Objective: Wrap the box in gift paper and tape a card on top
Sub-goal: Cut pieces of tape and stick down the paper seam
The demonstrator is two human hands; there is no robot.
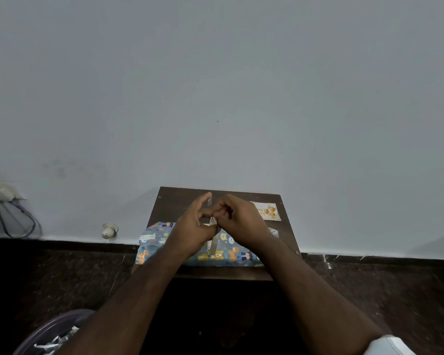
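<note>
A box wrapped in blue gift paper (pixel 155 240) with cartoon animals lies on a small dark wooden table (pixel 287 242). Above it both hands meet. My left hand (pixel 194 226) holds a roll of clear tape (pixel 214 243) standing on edge over the box. My right hand (pixel 237 221) pinches a short strip of tape (pixel 210 202) that sticks up between the fingers. A white birthday card (pixel 266 210) with gold balloons lies flat at the table's far right, apart from the box.
The table stands against a plain grey wall. On the dark floor at left lie a white plug (pixel 109 230) and cables (pixel 18 221). A purple bin (pixel 50 334) with paper scraps sits at the bottom left.
</note>
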